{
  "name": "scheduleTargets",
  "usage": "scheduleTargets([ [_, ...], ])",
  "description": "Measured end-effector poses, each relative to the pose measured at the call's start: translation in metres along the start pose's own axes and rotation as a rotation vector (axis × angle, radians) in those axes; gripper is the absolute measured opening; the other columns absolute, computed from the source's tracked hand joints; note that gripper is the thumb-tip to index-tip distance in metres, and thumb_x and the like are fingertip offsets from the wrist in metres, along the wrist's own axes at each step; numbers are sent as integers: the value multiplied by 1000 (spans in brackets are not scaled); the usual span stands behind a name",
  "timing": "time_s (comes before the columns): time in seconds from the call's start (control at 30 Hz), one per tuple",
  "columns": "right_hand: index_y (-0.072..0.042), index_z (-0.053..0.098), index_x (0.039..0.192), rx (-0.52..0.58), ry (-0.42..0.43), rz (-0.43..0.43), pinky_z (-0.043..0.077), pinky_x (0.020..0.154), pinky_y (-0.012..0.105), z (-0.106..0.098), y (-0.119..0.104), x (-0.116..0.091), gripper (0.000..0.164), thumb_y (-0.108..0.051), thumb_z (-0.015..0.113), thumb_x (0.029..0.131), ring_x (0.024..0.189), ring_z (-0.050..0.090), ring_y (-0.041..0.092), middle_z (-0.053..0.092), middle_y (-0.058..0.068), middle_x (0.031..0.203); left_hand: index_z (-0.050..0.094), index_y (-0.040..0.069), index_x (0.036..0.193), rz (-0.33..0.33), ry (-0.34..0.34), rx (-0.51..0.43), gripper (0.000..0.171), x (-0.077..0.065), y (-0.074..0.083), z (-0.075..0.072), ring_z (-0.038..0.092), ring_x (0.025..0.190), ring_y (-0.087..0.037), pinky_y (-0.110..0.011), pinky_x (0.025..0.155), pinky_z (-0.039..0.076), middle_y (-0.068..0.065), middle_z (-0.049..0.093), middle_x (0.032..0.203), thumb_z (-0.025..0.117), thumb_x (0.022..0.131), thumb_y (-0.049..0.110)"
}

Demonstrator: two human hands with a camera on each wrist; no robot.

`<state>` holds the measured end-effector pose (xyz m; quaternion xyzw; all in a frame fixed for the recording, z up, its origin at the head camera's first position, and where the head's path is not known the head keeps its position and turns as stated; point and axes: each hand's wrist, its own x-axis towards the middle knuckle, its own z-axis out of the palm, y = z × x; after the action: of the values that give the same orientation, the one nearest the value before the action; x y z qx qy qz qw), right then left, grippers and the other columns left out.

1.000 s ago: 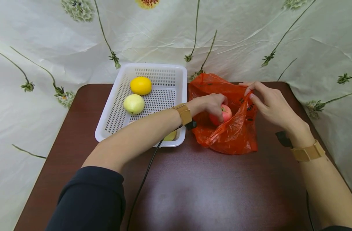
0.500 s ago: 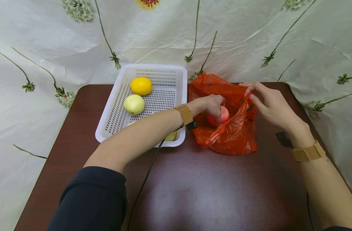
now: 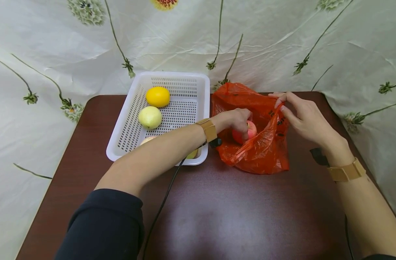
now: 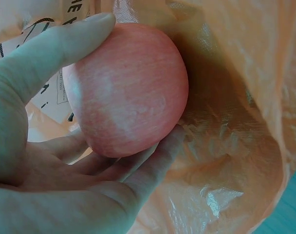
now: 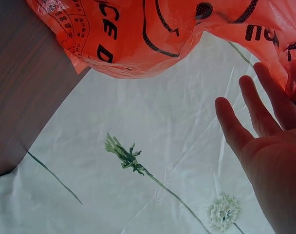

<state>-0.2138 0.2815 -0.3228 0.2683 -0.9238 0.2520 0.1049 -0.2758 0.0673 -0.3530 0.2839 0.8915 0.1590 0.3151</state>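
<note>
Grips the apple (image 4: 131, 92), slid slightly frame-left but unreleased, in the left hand (image 3: 239, 120) inside the plastic bag (image 3: 269, 153) pinched by the right hand (image 3: 302, 117).

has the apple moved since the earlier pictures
Yes, slightly left: in the head view, the apple now sits a little closer to the white basket, which has stayed put.

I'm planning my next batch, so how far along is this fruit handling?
Looks done: the red bag is open, its rim pinched by the right hand. In hand: the left hand holds an apple inside the bag. Remaining: probably the apple's release; if fruit is being bagged, also the yellow fruit and pale green fruit in the white basket. Direction can't be told.
</note>
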Motion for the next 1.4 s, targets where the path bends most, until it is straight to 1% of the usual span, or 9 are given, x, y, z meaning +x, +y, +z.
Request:
scheduleTargets([
  [0.2,-16,56,105,10,-3,-6,32,76,20,0,-2,0,8,-20,51,99,107,56,12,53,-14,136,48,11,122,-17,-25,-22,64,0,1,0,48,102,-15,-23,85,44,-1,51,117,84,70,22],
  [0.37,-17,56,104,0,0,-5,33,78,20,0,-3,0,8,-19,50,100,113,56,15,54,-13,136,48,10,122,-10,-33,-36,61,-2,1,1,49,102,-16,-24,87,43,-2,51,115,81,72,20],
  [0.43,-17,56,104,-5,-3,-2,35,81,20,0,-3,0,8,-20,50,100,119,54,16,54,-13,135,50,10,119,4,-27,-35,58,-3,0,2,49,100,-16,-24,85,43,-3,52,113,81,71,20],
  [0.77,-17,56,103,1,-4,-9,33,79,19,2,-5,-1,7,-18,50,99,112,56,15,54,-10,136,51,9,116,13,-2,-40,55,-7,2,3,50,99,-16,-23,81,45,-3,52,113,81,71,20],
  [0.87,-17,55,104,-2,-12,-3,35,83,19,2,-6,-1,7,-19,51,99,119,54,17,53,-11,137,50,8,116,22,26,-78,55,-14,1,-2,51,98,-17,-23,79,46,-4,52,112,80,74,25],
  [1.03,-16,55,103,-10,-13,-17,36,82,21,1,-10,2,6,-20,51,99,117,55,18,53,-10,137,50,7,120,20,68,-170,59,-34,-2,-15,50,101,-18,-25,80,46,-3,52,113,78,77,37],
  [1.17,-16,55,103,-16,-12,-21,36,76,24,1,-14,3,6,-19,51,99,98,58,16,54,-9,136,50,8,121,43,102,-240,57,-50,-5,-24,49,103,-18,-27,82,46,-3,53,114,75,80,38],
  [1.3,-16,54,103,-11,-30,-24,37,68,24,3,-17,3,6,-19,50,99,78,50,13,54,-8,136,51,9,120,55,138,-301,54,-62,-10,-31,49,104,-18,-28,83,46,-2,53,115,75,81,36],
  [1.4,-17,54,103,-11,-38,-30,38,66,22,4,-20,5,5,-20,50,99,75,50,11,54,-8,136,52,8,121,53,158,-359,55,-71,-17,-34,49,102,-19,-28,82,47,-3,53,115,75,80,35],
])
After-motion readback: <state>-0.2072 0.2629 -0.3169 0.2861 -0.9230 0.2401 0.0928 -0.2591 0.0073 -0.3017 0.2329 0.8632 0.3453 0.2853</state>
